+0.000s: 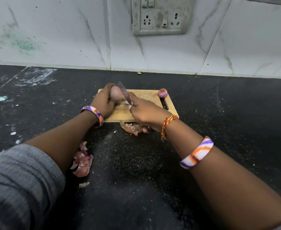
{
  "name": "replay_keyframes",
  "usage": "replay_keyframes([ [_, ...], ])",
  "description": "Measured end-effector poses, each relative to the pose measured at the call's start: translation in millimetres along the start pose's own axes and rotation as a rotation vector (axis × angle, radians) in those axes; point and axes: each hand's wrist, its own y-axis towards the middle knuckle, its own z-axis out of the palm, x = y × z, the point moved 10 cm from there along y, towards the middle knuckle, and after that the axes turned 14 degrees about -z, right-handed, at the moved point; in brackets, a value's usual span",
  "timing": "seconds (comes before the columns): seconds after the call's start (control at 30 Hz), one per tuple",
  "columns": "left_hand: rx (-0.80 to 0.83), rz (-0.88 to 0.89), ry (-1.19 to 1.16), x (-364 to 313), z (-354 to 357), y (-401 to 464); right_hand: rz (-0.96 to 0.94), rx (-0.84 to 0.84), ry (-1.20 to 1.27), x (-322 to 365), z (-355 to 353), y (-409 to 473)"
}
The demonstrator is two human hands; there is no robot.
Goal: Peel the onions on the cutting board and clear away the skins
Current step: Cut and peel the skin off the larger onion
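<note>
A wooden cutting board (154,97) lies on the black counter. My left hand (103,102) grips a pale pink onion (115,95) on the board's left side. My right hand (144,113) holds a knife (124,92), its blade resting against the onion's right side. A small peeled purple onion (163,93) sits at the board's far right corner. Loose tan skins (132,127) lie just off the board's near edge, under my right hand. A heap of pink skins (83,161) lies on the counter beside my left forearm.
The black speckled counter (219,122) carries white smears at the left. A marble-tiled wall (70,39) with a switch and socket plate (159,15) rises close behind the board. A small skin scrap (84,184) lies near the pink heap.
</note>
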Motion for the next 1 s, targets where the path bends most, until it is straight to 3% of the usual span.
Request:
replay_keyframes([
  [0.2, 0.014, 0.062, 0.020, -8, 4, -2, 0.035, 0.092, -0.204, -13, 7, 31],
  [0.33, 0.014, 0.041, 0.006, -3, 4, 2, 0.049, 0.099, -0.038, -13, 4, 20],
  [0.47, 0.000, 0.004, -0.013, 2, 2, 5, 0.057, 0.150, -0.233, -13, 18, 12],
  [0.63, -0.004, 0.002, -0.027, 2, 1, 1, 0.113, 0.112, -0.277, -17, 23, 32],
  [0.73, -0.015, -0.030, -0.050, 6, -1, 1, 0.074, 0.067, -0.136, -18, 9, 22],
  [0.87, -0.018, -0.049, -0.036, 7, -1, 3, 0.084, -0.134, 0.103, -20, -21, -6],
  [1.0, -0.017, -0.059, -0.036, 8, -2, 2, 0.092, -0.159, 0.326, -13, -5, -10],
])
